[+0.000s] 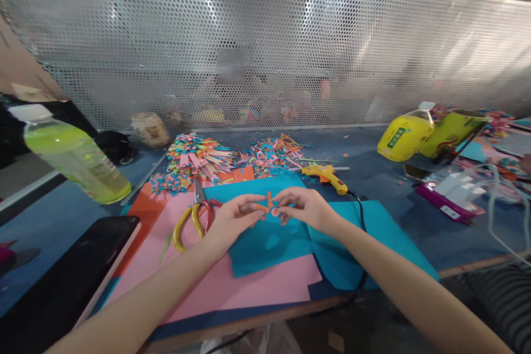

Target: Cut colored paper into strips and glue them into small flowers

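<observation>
Orange strip (pixel 269 199), short, narrow, standing nearly upright between left hand (pixel 237 217) and right hand (pixel 310 208), round piece (pixel 275 212), orange and pale, showing just below.

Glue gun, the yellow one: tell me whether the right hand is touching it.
Apart. The head view shows it: dark blue tabletop is visible between the yellow glue gun and the right hand.

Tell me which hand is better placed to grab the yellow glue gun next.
Probably the right hand: the glue gun lies just beyond it, while the left hand is farther off, beside the scissors.
</observation>
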The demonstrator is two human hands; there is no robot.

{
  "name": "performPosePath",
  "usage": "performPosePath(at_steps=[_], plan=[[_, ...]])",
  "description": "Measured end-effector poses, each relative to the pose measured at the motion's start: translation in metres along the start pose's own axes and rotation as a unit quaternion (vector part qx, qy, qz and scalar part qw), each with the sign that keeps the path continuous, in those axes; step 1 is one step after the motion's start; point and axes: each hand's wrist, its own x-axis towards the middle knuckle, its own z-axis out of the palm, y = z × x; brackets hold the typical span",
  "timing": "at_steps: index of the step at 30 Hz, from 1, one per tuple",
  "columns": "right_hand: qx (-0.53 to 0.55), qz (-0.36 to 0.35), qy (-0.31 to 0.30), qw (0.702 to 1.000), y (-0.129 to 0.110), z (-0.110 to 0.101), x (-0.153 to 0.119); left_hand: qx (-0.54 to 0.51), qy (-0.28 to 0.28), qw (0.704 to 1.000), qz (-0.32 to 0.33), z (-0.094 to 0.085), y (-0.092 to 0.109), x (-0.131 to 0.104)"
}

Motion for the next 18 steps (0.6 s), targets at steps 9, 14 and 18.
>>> performPosePath(at_steps=[9,14,18], plan=[[-0.002,0.001,0.005,1.0,0.0,0.0,-0.001,0.009,-0.002,1.0,-0.009,0.001,0.001,-0.001],[0.002,-0.005,0.017,1.0,0.0,-0.001,-0.001,0.039,0.039,0.994,0.097,0.003,0.007,-0.005],[-0.004,-0.019,0.045,0.999,0.002,-0.003,0.0,0.125,0.115,0.964,0.206,0.002,0.012,-0.01]])
